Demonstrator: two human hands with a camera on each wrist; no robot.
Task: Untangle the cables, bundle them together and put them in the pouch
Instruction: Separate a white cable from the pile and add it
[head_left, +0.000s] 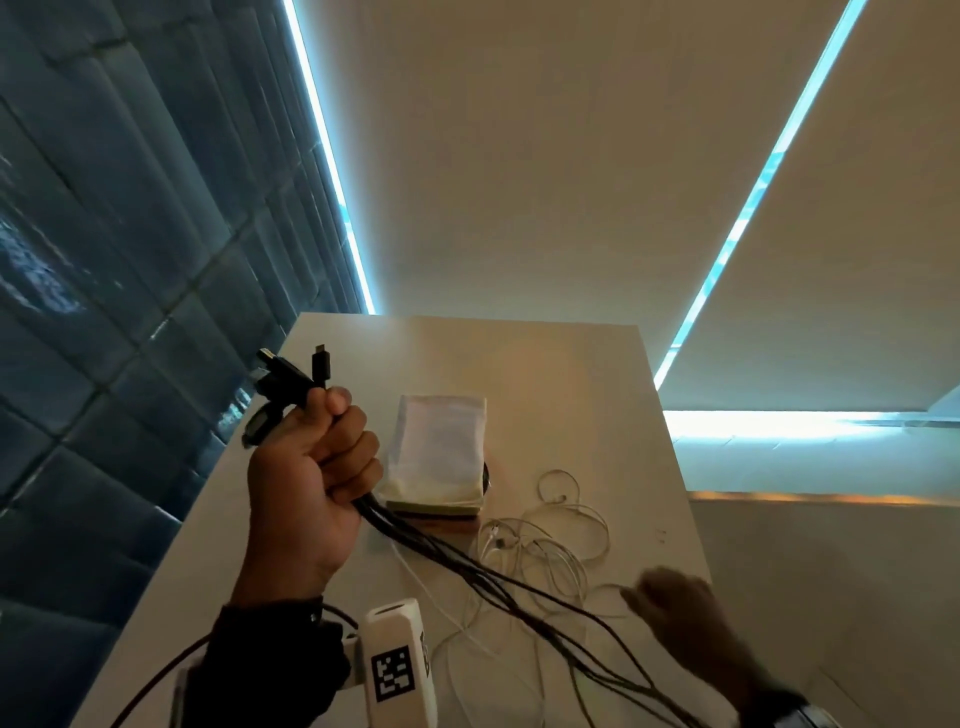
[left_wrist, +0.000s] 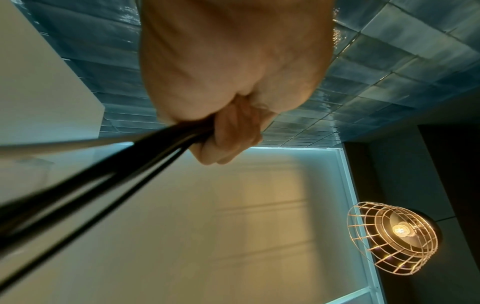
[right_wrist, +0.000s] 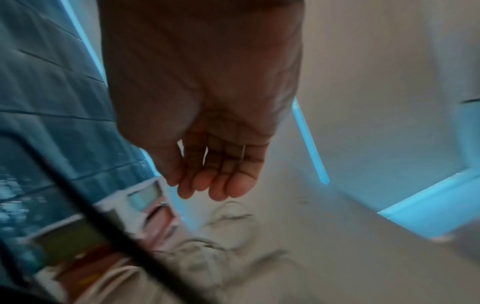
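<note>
— Where are the black cables (head_left: 470, 564)?
— Bunched in the left hand's (head_left: 306, 467) fist, plugs poking above it, strands trailing below.
— And the white cables (head_left: 545, 545)?
— Tangled loosely beside the right hand (head_left: 685, 618).
— The pouch (head_left: 439, 452)?
— Pale, flat, just right of the fist.

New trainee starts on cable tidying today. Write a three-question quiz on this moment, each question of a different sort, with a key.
1. True or false: the left hand grips a bunch of thin black cables with their plugs sticking up above the fist.
2. Multiple choice: the tangle of thin white cables lies
A. inside the pouch
B. loose on the pale table
C. in the right hand
3. Fill in: the flat white fabric pouch lies on the table beyond the ____ hand.

Key
1. True.
2. B; the right hand has its fingers relaxed and holds nothing.
3. Left.
</note>
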